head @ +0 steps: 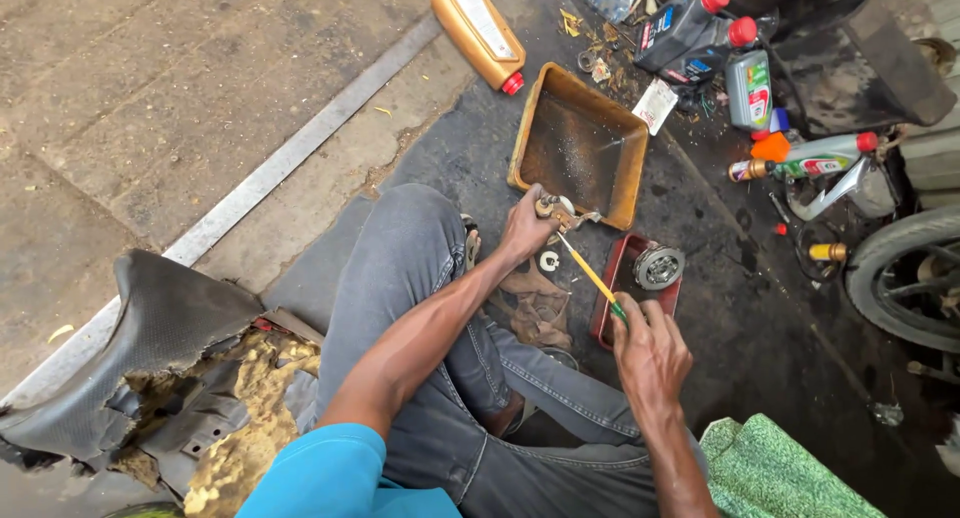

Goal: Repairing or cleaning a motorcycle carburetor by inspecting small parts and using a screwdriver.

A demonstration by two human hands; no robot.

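- My left hand (525, 226) is closed around a small metal part (556, 211), holding it just above the near edge of the orange tray (530, 113).
- My right hand (650, 353) is wrapped round the green handle of a screwdriver (592, 275), whose yellow shaft runs up and left from that hand.
- The screwdriver's tip meets the metal part in my left hand, so the tool bridges the gap between both hands.
- The part sits ahead of my raised left knee, further from me than the right hand.
- A small white ring (548, 261) lies on the floor just below the part, beside a brown rag (535, 303).
- A round metal clutch-like piece (658, 266) rests in a red tray (612, 308), just beyond my right hand.
- Past the trays I see an amber oil bottle (480, 30) lying flat, and grey oil bottles (690, 26) with red caps.
- A torn black seat (170, 363) with yellow foam lies to my left; a wheel (910, 278) shows at the right edge.
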